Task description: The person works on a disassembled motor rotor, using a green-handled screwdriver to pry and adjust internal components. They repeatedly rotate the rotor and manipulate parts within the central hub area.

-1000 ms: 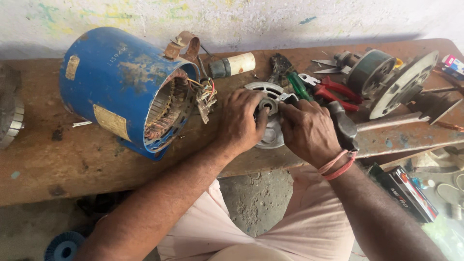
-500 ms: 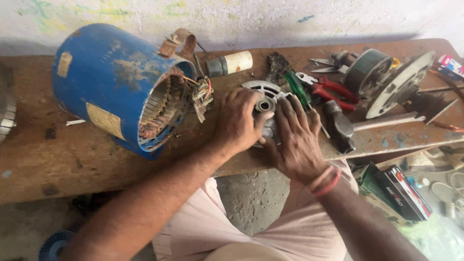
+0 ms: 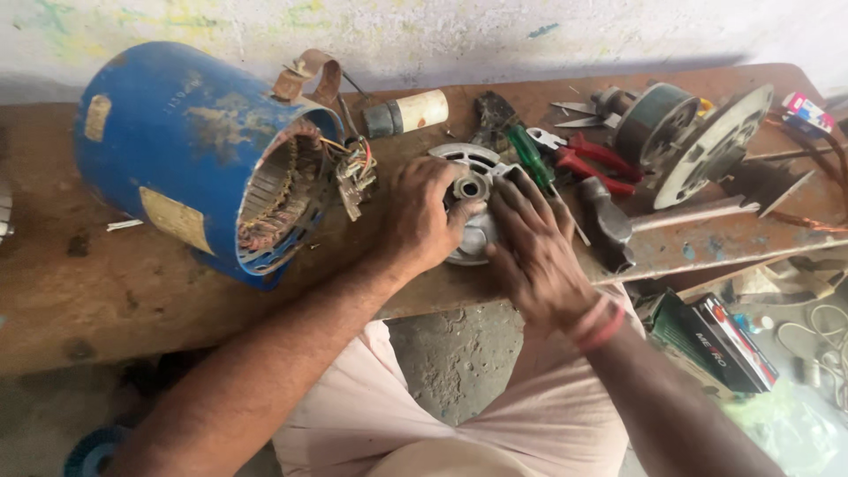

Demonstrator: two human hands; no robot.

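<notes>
Item one: a round, grey cast-metal end cover (image 3: 473,231) with a hollow hub at its centre, lying flat near the front edge of the worn brown wooden tabletop (image 3: 132,291), hub pointing up toward the viewer. Left hand (image 3: 422,216): curled over the cover's left rim, thumb reaching in toward the hub, fingers closed on the metal. Right hand (image 3: 533,252): laid nearly flat on the cover's right side, fingers stretched out and pointing up and left, fingertips resting just beside the hub; it presses rather than grips, and nothing is enclosed in it. The cover sits directly between and under the two hands, equally near to both, its axis standing upright off the tabletop. Item two: a large blue-painted cylindrical motor housing (image 3: 185,150), lying on its side to the left of the cover, open end turned toward the hands, copper windings and loose wires showing at its mouth. Item three: a dark-headed hammer with a pale wooden handle (image 3: 618,225), just right of the right hand. Item four: red-handled pliers (image 3: 592,163) and a green-handled screwdriver (image 3: 530,155), behind the cover. Item five: a rotor with a round pale end plate (image 3: 698,132), at the far right. Item six: a small cream-and-grey cylinder (image 3: 408,115), near the wall.
</notes>
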